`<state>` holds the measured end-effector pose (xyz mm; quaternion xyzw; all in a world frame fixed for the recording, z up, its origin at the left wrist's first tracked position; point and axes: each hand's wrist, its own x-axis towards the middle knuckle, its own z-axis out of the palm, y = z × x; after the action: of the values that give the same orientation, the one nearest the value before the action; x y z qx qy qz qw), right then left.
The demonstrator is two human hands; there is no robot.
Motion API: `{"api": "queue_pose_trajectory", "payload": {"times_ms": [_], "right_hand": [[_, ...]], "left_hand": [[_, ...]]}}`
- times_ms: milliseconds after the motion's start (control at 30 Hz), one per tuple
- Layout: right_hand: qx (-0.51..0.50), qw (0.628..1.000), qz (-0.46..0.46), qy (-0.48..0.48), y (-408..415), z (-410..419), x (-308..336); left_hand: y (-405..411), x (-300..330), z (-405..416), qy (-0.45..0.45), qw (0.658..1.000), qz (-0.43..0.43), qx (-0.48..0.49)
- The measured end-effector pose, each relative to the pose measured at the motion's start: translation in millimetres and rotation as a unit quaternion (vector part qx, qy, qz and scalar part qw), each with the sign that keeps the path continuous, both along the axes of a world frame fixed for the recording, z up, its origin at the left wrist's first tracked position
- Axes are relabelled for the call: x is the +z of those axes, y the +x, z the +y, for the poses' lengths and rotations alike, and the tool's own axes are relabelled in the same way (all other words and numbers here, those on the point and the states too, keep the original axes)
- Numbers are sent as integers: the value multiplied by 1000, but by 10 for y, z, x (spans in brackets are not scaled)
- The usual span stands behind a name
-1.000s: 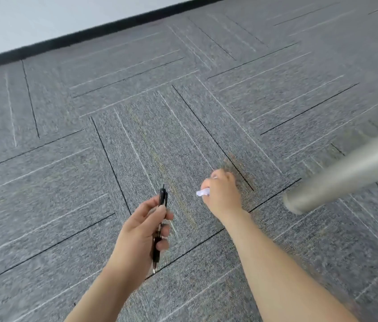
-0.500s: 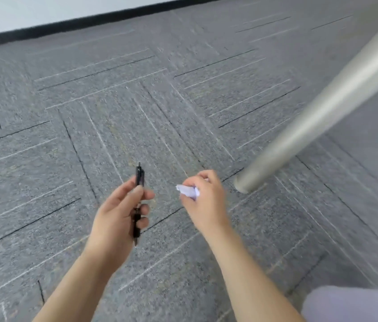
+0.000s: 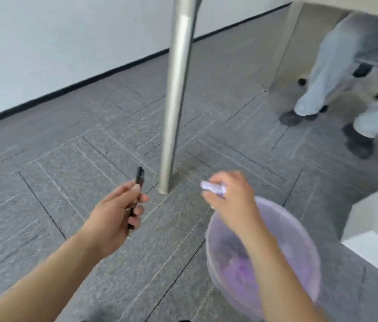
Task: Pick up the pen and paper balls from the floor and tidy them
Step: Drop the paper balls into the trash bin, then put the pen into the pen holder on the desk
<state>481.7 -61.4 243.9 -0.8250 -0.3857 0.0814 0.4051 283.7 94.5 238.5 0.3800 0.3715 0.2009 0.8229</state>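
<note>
1. Pen (image 3: 139, 180) and paper ball (image 3: 213, 188) are both off the floor (image 3: 67, 182): the left hand (image 3: 116, 219) has its grip closed around the black pen, which stands nearly upright, and the right hand (image 3: 232, 201) pinches the crumpled white ball at its fingertips.
2. The right hand hangs over the far rim of a translucent purple bin (image 3: 299, 228), so the step in hand looks like dropping the ball in.
3. To do it well, bring the ball over the middle of the opening before letting go, since it is light and could glance off the rim.
4. The pen probably belongs elsewhere, so keep the left grip firm and clear of the bin.
5. A metal table leg (image 3: 176, 89) stands just beyond both hands.
6. The picture is blurred; the bin's contents show only as a purple smear, and its near edge is covered by the right forearm.
7. Whether more paper balls remain on the floor cannot be told.
</note>
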Motion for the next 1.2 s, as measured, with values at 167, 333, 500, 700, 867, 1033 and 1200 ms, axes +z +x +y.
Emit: {"api": "queue_pose_trajectory", "payload": {"times_ms": [167,333,500,700,867,1033,1200], "right_hand": [[-80,972,165,-147,392,-958,-302],[-29,946,208,-246,416,-1125,-583],[-58,977,161,-126,455,-1033,-337],[-5,956,291,38,251,-511,314],[-11,952,298,69,93,-301,1243],[43,948,305,81,-6,-90,2768],[49,946,303,102,98,-77,4325]], "left_hand": [[616,218,-586,-11,996,10,-90],[851,83,-899,-4,989,45,-141],[865,-76,-1059,7,983,35,-179],[881,108,-1023,10,967,-28,-252],[813,957,-813,36,957,-57,-282],[681,2331,-533,14,954,-92,-283],[793,3691,-354,-34,945,-119,-304]]}}
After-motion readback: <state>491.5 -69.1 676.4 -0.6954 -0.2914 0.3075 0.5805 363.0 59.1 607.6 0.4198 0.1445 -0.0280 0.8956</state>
